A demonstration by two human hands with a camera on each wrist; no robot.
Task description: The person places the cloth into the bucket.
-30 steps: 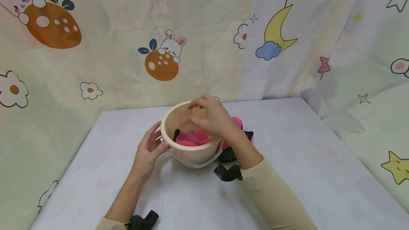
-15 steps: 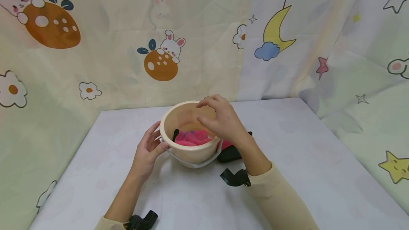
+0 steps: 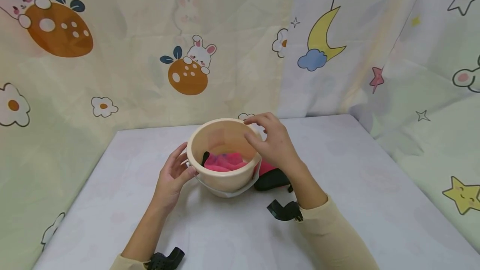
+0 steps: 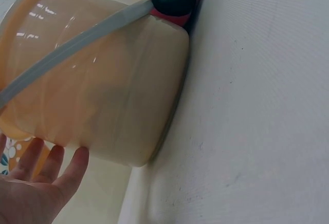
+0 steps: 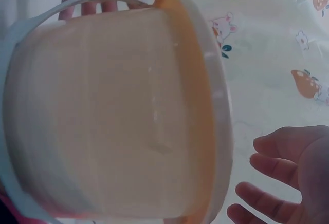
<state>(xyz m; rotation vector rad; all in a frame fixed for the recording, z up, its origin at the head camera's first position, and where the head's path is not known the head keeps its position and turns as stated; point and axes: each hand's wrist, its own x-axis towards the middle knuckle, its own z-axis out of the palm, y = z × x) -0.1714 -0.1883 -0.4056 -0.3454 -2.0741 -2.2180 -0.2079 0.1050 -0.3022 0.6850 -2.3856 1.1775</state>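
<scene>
A cream bucket (image 3: 226, 182) stands upright, a pink cloth (image 3: 225, 162) with a black part inside it. At its left side my left hand (image 3: 171, 180) grips the wall just below the rim, thumb in front and fingers farther back; the left wrist view shows those fingers (image 4: 72, 170) against the bucket (image 4: 103, 75). Over the right of the rim hovers my right hand (image 3: 273, 141), empty, thumb and fingers apart. In the right wrist view a gap separates this hand (image 5: 288, 178) from the bucket's rim (image 5: 222, 116).
A pink and black item (image 3: 271, 179) lies on the table right of the bucket, partly hidden by the bucket and right arm. The bucket's pale handle (image 3: 225, 194) hangs down around its front. Printed cloth (image 3: 131, 66) hangs behind the white table (image 3: 210, 236).
My right hand has moved right, from over the bucket's inside to its right rim. The left hand, the bucket and the cloth inside have hardly moved.
</scene>
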